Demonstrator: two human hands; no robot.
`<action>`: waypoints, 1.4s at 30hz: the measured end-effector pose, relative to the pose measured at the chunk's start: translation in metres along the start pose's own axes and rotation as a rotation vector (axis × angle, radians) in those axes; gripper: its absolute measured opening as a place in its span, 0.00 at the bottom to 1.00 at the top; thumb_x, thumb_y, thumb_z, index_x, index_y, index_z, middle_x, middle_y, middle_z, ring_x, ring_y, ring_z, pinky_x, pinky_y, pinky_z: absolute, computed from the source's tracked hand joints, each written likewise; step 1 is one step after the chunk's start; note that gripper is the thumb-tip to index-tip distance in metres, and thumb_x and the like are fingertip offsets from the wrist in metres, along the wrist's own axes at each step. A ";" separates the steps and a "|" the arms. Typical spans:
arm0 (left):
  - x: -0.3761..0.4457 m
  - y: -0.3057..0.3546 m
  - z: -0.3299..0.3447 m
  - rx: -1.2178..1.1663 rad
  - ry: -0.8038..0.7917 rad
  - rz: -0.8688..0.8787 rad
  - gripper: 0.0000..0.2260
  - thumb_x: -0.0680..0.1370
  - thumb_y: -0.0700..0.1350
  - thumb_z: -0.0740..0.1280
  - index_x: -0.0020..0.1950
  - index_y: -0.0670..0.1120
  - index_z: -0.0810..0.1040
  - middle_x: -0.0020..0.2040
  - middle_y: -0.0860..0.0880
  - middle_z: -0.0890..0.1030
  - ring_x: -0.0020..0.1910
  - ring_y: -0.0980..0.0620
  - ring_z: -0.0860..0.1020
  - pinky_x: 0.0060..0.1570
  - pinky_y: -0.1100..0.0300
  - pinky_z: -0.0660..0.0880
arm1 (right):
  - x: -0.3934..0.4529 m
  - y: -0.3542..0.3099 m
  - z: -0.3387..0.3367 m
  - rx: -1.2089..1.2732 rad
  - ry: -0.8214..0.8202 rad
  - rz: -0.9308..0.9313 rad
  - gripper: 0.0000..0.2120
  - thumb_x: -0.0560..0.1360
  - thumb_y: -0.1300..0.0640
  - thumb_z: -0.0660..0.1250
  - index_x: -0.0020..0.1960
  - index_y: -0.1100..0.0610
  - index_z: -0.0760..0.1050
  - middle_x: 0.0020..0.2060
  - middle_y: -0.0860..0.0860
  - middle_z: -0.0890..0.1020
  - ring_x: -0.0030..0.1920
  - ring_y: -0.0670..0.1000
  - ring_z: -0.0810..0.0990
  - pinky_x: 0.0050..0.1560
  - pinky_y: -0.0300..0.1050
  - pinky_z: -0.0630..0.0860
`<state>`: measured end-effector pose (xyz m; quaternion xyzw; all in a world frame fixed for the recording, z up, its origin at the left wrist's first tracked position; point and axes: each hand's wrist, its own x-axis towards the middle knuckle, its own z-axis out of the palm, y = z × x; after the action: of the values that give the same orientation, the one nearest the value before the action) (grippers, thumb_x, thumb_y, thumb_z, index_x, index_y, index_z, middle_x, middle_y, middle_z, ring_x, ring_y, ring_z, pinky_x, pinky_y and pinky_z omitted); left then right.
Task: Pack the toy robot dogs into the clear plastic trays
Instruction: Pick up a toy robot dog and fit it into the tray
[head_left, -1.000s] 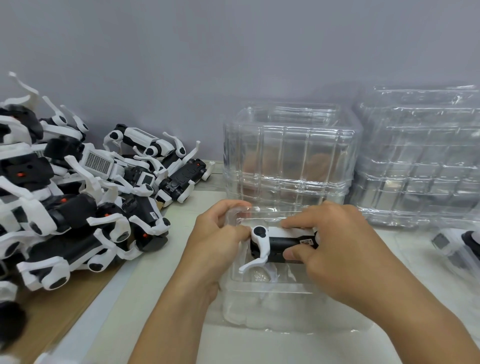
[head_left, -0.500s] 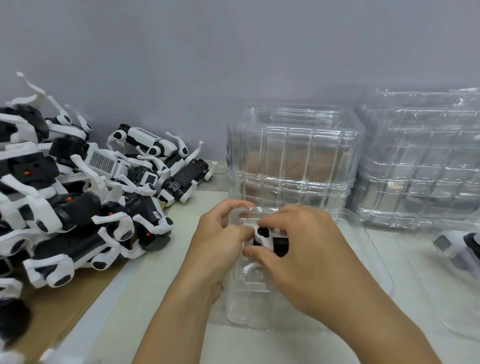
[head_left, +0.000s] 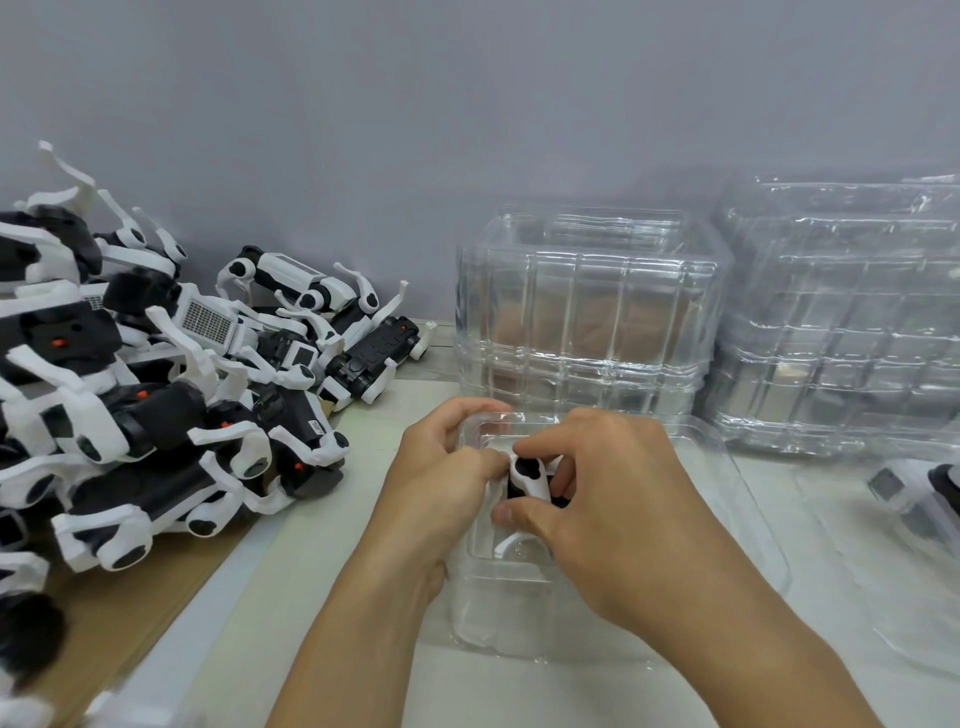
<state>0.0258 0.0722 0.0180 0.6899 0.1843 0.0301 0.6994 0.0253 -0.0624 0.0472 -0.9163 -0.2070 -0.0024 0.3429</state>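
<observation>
Toy robot dog (head_left: 529, 477): we see a black-and-white toy held over the open cavity of the clear plastic tray (head_left: 727, 499), mostly hidden by the fingers; one white leg curves down into the cavity.
Left hand (head_left: 441, 483): we see it at the tray's left rim, fingers curled, fingertips meeting the toy's left end; we read this as a pinch on the toy.
Right hand (head_left: 618, 499): we see it arched over the toy from the right, thumb under the near side and fingers curled over the far side, gripping it.
Hands together: we find both close together, nearly touching, clamped on the same toy.
Tray position: we see it on the pale table (head_left: 332, 571), directly in front of the person, its cavity facing up.
Pile of toy dogs (head_left: 171, 395): we see many black-and-white dogs heaped at the left, partly on a brown cardboard sheet (head_left: 130, 613).
Tray stacks: we see one stack of clear trays (head_left: 587, 312) just behind the hands and a second stack (head_left: 841, 322) to its right, both against the grey wall (head_left: 467, 104).
Right edge: we see another toy dog (head_left: 919, 488) under clear plastic, blurred.
</observation>
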 end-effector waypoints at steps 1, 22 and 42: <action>0.000 0.000 0.000 -0.001 -0.004 0.000 0.22 0.60 0.39 0.66 0.48 0.58 0.84 0.54 0.46 0.84 0.53 0.43 0.83 0.53 0.43 0.80 | 0.000 -0.001 0.001 0.010 0.007 0.012 0.11 0.67 0.46 0.80 0.44 0.46 0.81 0.38 0.41 0.75 0.39 0.42 0.75 0.41 0.39 0.73; 0.005 -0.006 -0.002 -0.007 -0.020 0.009 0.22 0.60 0.38 0.67 0.48 0.57 0.85 0.48 0.56 0.86 0.52 0.49 0.84 0.55 0.48 0.80 | -0.003 0.025 -0.044 0.005 0.068 0.057 0.12 0.69 0.48 0.78 0.52 0.42 0.83 0.40 0.38 0.77 0.43 0.35 0.75 0.39 0.27 0.71; 0.002 -0.006 -0.007 0.056 -0.057 0.081 0.21 0.73 0.28 0.69 0.51 0.55 0.84 0.53 0.56 0.85 0.54 0.53 0.83 0.60 0.54 0.76 | -0.005 0.043 -0.063 -0.136 0.082 0.326 0.07 0.66 0.52 0.81 0.40 0.44 0.84 0.32 0.40 0.82 0.34 0.39 0.77 0.31 0.35 0.67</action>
<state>0.0246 0.0792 0.0113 0.7166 0.1370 0.0336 0.6831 0.0461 -0.1337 0.0677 -0.9579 -0.0410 0.0021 0.2841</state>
